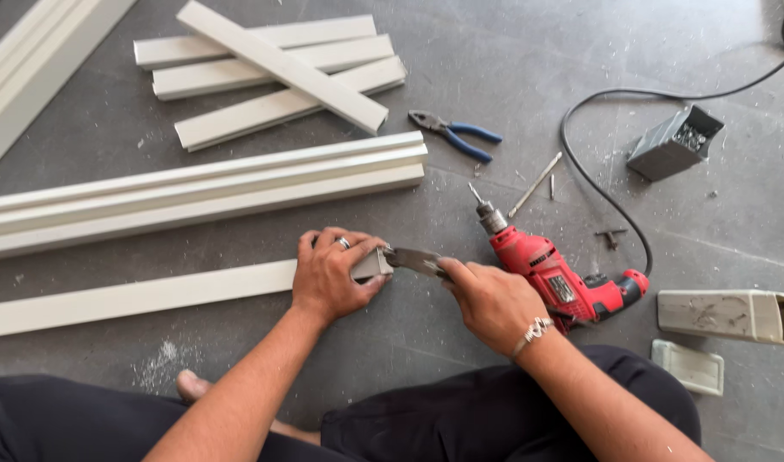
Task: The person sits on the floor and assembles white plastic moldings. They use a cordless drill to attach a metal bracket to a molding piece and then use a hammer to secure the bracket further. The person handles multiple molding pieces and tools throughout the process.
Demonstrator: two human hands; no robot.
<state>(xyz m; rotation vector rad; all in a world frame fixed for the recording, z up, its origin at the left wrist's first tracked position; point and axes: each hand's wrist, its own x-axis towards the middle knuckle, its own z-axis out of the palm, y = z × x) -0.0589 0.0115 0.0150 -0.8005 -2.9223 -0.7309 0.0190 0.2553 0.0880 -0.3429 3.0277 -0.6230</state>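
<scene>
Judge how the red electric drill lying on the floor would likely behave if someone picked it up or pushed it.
The red drill looks stiff and probably heavy for its size, given its bulky body. Lying on its side, it seems unlikely to roll. Its black cord trails across the floor, so a push would probably drag the cord along.

The white profile strip (135, 298) under the left hand (330, 275) looks like smooth, matt painted metal or plastic; which, I cannot tell. Touching its end, the flat blade (413, 259) in the right hand (493, 301) is dull grey metal. Just beside that strip's end, the drill (556, 278) has glossy red plastic and a bare metal chuck. The floor (512, 60) is matt, dusty grey. Beyond the strip, the pliers (454, 134) have blue rubbery handles.
</scene>
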